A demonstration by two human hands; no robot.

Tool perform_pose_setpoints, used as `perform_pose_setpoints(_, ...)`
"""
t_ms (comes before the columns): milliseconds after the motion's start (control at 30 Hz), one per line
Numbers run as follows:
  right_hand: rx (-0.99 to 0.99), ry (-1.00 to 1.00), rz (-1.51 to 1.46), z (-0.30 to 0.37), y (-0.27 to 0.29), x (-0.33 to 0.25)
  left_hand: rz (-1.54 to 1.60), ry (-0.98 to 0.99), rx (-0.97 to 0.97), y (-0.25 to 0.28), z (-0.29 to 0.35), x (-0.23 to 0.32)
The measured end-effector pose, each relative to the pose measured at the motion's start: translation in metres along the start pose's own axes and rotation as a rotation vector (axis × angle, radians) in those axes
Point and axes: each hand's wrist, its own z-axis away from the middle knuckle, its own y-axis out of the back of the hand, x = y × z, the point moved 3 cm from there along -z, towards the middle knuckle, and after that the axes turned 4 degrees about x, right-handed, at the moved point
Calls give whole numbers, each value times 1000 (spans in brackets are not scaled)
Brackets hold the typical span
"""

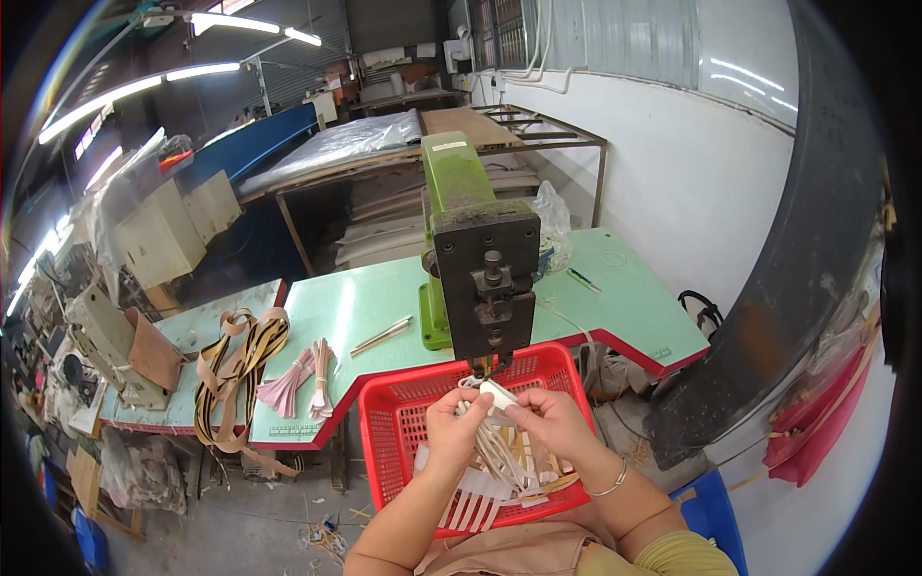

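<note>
Both my hands are raised over a red plastic basket [376,449], just below the head of a green and black press machine [483,278]. Between them is a white strip [497,395], bent over at the top. My left hand [453,430] pinches its left side, while the fingers of my right hand [553,422] close on its right side. A bundle of thin cream straps [497,451] hangs down from near my left fingers into the basket. Flat white pieces [471,509] with slit ends lie in the basket, partly covered by my forearms.
On the pale green table [327,288] lie pink strips [290,382], cream strips [321,384], thin sticks [381,334] and a small cutter [583,279]. Striped straps [235,365] drape over its left edge. A dark pillar [759,307] stands at right. A blue bin [713,518] sits beside my right arm.
</note>
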Motion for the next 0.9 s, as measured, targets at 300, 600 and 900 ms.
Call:
perform_pose_setpoints(300, 20, 71, 52, -19, 22, -11, 13, 26, 7, -4, 2, -3)
perform_pose_setpoints(600, -173, -27, -157, -43, 27, -14, 66, 32, 81, -6, 6, -5)
perform_pose_setpoints(900, -186, -37, -32, -53, 17, -19, 139, 12, 158, 4, 7, -5)
